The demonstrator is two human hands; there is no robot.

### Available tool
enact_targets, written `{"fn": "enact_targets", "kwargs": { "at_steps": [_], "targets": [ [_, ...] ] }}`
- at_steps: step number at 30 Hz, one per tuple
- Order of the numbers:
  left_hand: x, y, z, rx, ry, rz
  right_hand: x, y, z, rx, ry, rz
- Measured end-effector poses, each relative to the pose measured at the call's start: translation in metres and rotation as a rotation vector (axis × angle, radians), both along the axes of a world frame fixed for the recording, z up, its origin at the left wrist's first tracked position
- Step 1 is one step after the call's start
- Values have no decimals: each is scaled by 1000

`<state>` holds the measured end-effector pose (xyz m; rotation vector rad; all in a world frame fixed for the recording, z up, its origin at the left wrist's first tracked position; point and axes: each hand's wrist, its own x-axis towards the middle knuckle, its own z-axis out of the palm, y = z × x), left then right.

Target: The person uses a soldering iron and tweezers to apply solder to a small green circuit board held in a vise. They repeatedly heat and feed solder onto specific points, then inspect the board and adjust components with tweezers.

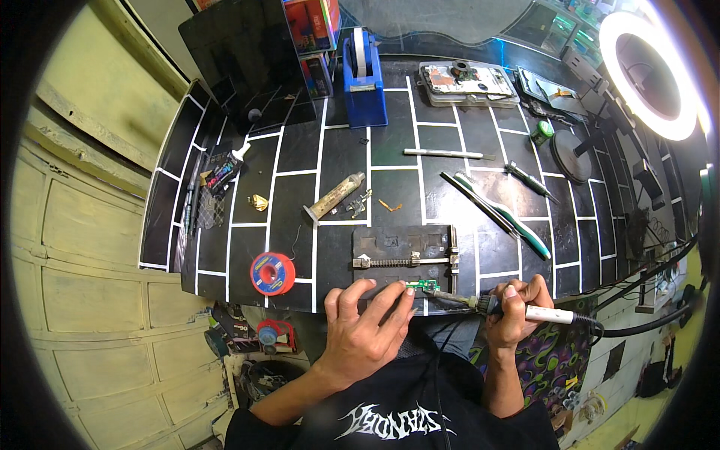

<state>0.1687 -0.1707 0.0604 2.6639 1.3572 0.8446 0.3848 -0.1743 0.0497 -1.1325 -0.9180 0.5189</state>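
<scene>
- The left hand [367, 319] lies palm-down at the near edge of the tabletop [390, 157], fingers spread, index fingertip pressing beside the small green circuit board [422, 285].
- The right hand [514, 311] has its fingers clamped around a soldering iron [517, 309], tip pointing left, near the board's right end.
- The board sits on the black holder plate [405, 259], just beyond the left fingertips.

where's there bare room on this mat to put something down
Free: the squares between the red spool and the syringe, and the middle strip between the tape dispenser and the holder. Crowded: the near edge, where the left hand steadies the small green board and the right hand holds the soldering iron; also the right side by the tweezers.
</scene>
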Motion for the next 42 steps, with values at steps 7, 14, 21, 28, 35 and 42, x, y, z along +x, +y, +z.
{"fn": "enact_targets", "kwargs": {
  "at_steps": [7,14,21,28,35,42],
  "targets": [
    [-1,2,-3,4,-5,-3,-1,1,-4,14,19,11],
    [-3,2,-3,1,-3,-3,-2,2,-5,14,18,4],
    [-4,3,-6,4,-10,-5,-3,2,-7,22,14,7],
    [-5,3,-5,3,-5,-7,-3,2,-5,17,45,22],
    [-5,3,-5,-2,-4,-3,-4,2,-4,4,46,25],
    [-6,5,-7,12,-5,-8,-5,3,-8,15,32,0]
  ]
}}
